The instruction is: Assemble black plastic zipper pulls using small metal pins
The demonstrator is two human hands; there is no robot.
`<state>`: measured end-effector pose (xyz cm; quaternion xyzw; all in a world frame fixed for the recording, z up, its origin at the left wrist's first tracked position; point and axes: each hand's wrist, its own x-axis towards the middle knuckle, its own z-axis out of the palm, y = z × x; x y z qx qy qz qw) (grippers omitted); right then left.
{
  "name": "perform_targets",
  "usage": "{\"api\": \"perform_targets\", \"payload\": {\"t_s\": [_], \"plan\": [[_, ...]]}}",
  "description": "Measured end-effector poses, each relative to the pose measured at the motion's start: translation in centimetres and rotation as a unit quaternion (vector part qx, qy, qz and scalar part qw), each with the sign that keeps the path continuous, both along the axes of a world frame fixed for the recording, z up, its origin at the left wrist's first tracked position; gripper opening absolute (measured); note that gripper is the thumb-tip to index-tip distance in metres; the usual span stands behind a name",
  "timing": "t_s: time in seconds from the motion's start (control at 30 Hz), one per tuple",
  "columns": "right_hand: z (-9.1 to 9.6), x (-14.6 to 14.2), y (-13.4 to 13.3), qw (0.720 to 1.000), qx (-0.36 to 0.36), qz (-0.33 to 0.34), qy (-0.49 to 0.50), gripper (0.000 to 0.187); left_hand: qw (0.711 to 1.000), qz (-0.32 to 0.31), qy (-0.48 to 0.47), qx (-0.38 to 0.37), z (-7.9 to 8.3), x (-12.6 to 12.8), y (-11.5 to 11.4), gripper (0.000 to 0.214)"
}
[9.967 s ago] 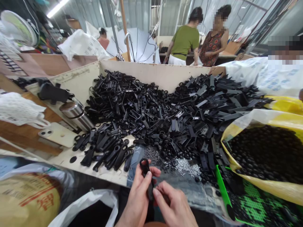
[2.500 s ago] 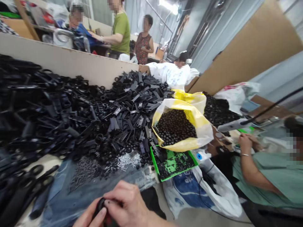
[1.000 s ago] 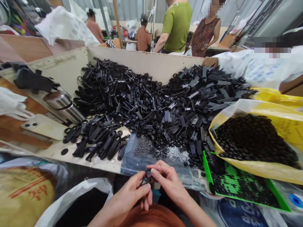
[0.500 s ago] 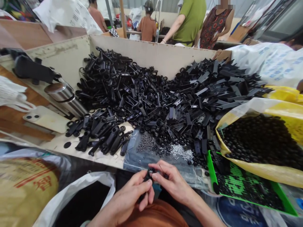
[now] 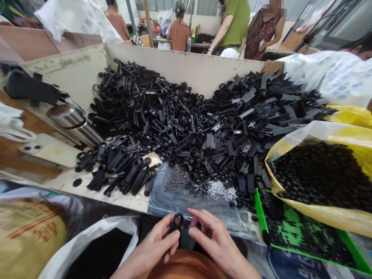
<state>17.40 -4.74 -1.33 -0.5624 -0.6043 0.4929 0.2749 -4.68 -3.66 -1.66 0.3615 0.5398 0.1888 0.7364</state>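
Note:
My left hand (image 5: 159, 238) is closed around a black plastic part with a ring-shaped end (image 5: 178, 221), held low in front of my body. The ring stands up between thumb and fingers, while the rest is mostly hidden in the palm. A short gap to the right, my right hand (image 5: 213, 234) has its fingers bent toward the thumb, the index finger stretched out. Something small and dark shows between them, too unclear to name. Just beyond the hands lie a pile of silver pins (image 5: 222, 190) and a pile of small grey metal pieces (image 5: 178, 178) on a dark cloth (image 5: 165, 201).
Heaps of black ringed parts (image 5: 139, 97) and flat black pieces (image 5: 261, 100) fill the walled table. A steel flask (image 5: 75, 124) and phone (image 5: 48, 149) are left. A yellow bag of black beads (image 5: 316, 174) and a green tray (image 5: 263, 219) are right. Several people stand or sit beyond.
My right hand has come away from the ringed part and moved slightly right. The ring is now more exposed in my left hand. The whole view has shifted a little.

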Motion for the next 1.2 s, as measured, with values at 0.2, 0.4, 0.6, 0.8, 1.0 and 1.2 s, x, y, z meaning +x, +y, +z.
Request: {"api": "perform_targets", "payload": {"t_s": [0.2,0.4,0.6,0.8,1.0,1.2], "plan": [[0.2,2.1,3.0,0.988,0.099,-0.073,-0.090,0.018,0.872,-0.040,0.376,0.311,0.6,0.9,4.0,0.016],[-0.6,1.5,4.6,0.971,0.182,-0.051,-0.148,0.018,0.793,-0.104,0.473,0.370,-0.3,2.2,5.2,0.016],[-0.7,-1.0,5.5,0.966,0.203,-0.008,-0.158,0.015,0.810,-0.077,0.453,0.365,-0.1,1.3,5.3,0.018],[-1.6,-4.5,7.1,0.960,0.197,0.018,-0.200,0.009,0.843,0.005,0.418,0.340,0.7,-0.2,5.4,0.021],[-1.6,-5.7,7.4,0.941,0.226,0.023,-0.251,0.013,0.864,0.031,0.367,0.344,-0.3,-0.8,5.1,0.023],[-2.9,-5.2,8.2,0.934,0.292,0.008,-0.205,0.016,0.861,0.038,0.331,0.384,-2.8,-0.3,6.3,0.022]]}}
